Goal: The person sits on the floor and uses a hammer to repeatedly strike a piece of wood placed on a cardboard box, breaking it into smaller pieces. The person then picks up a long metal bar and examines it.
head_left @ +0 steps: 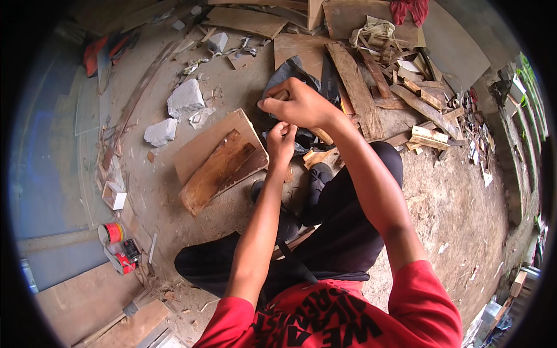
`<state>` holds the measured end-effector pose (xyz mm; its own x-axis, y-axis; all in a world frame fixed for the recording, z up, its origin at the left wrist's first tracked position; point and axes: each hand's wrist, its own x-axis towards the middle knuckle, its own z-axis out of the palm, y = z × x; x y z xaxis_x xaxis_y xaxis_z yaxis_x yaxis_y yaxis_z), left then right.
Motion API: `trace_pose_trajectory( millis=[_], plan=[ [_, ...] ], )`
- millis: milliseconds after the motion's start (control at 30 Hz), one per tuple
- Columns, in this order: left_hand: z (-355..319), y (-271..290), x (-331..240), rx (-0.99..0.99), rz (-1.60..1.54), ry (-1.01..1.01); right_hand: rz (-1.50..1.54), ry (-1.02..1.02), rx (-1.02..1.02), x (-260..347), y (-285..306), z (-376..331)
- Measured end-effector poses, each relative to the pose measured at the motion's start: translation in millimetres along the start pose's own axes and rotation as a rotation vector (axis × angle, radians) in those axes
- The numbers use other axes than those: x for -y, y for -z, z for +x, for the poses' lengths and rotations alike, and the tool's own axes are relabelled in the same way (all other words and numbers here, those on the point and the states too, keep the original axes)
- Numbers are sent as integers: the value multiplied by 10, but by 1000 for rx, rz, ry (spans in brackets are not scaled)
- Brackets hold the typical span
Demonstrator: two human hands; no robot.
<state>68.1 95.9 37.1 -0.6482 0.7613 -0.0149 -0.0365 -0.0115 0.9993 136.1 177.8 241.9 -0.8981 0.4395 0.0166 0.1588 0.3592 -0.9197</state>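
My right hand (303,104) is closed in a fist round a wooden handle (282,94), whose end shows by the thumb; the rest of the tool is hidden. Just below it, close to the fist, my left hand (281,140) is closed with the fingers pinched together. What it holds, if anything, is too small to tell. Behind the hands lies a dark grey plastic bag or sheet (294,68). Left of my left hand, a dark brown wood piece (217,168) lies on a pale board (197,145) on the ground.
White broken blocks (185,98) lie at the left. Scrap wood (423,101) is heaped at the far right, beside a long plank (354,87). Glass panes (87,151) lean at the left, near a red and yellow can (111,233). My crossed legs (342,232) fill the near middle.
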Motion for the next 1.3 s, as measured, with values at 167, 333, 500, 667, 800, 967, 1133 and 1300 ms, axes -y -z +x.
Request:
trace_pose_trajectory(
  millis=[167, 333, 500, 667, 800, 967, 1133, 1300],
  plan=[
    [64, 446, -29, 172, 624, -74, -22, 10, -67, -87, 18, 31],
    [-139, 1476, -48, 70, 589, -253, -23, -1, -153, -55, -45, 24],
    [-684, 2388, -112, -14, 1206, -205, 49, -18, -187, -34, -341, 88],
    [-963, 2519, -175, 140, 1387, -71, 92, -94, -84, -18, -703, 181],
    [-771, 2699, -185, 275, 1302, 42, 120, -130, -3, 165, -820, 222],
    [-713, 2757, -450, 331, 1290, -11, 197, 19, 9, 556, -966, 149],
    [-709, 2540, -775, 177, 1222, -139, 120, 298, -13, 658, -1166, 206],
    [-673, 2438, -410, 6, 990, -495, -219, 602, 174, 657, -1573, 255]
  ],
)
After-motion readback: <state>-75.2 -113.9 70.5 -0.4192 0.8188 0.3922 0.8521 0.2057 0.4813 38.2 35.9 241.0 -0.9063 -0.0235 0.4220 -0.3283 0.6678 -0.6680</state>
